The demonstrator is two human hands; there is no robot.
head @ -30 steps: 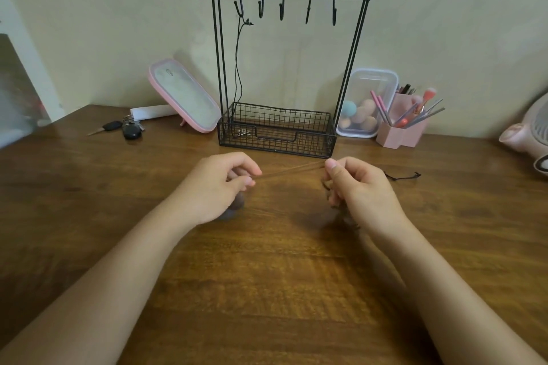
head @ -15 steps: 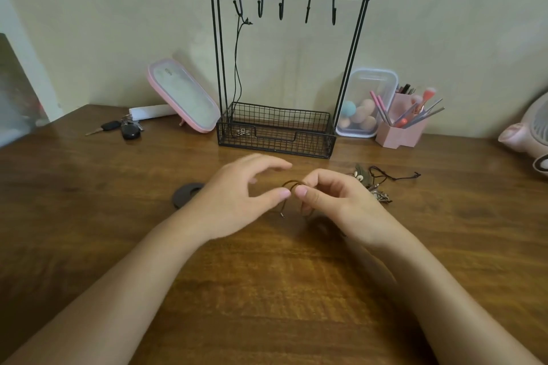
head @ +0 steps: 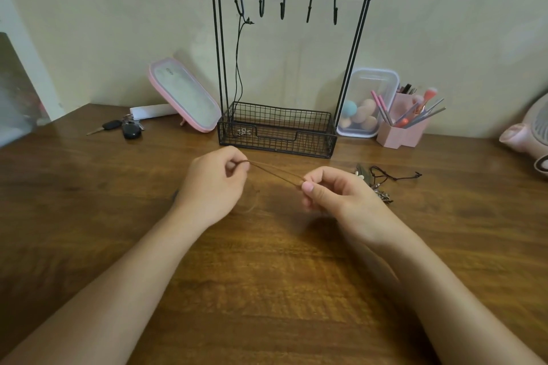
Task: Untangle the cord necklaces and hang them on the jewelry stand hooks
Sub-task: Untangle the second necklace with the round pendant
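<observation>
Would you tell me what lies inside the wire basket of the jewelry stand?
A pale flower-like pendant on the black cord necklace hanging from the leftmost hook. The front mesh partly covers it and the basket floor.

Noting car keys (head: pixel 127 127) lying rear left on worktop (head: pixel 267 290), white tube (head: pixel 152 111) just behind. Recording pink mirror (head: pixel 185 95) standing tilted nearby. Logging clear box (head: pixel 367 80) holding sponges (head: pixel 360 115), just beside pink brush holder (head: pixel 400 136); pink fan (head: pixel 530 130) sitting at right edge.
</observation>
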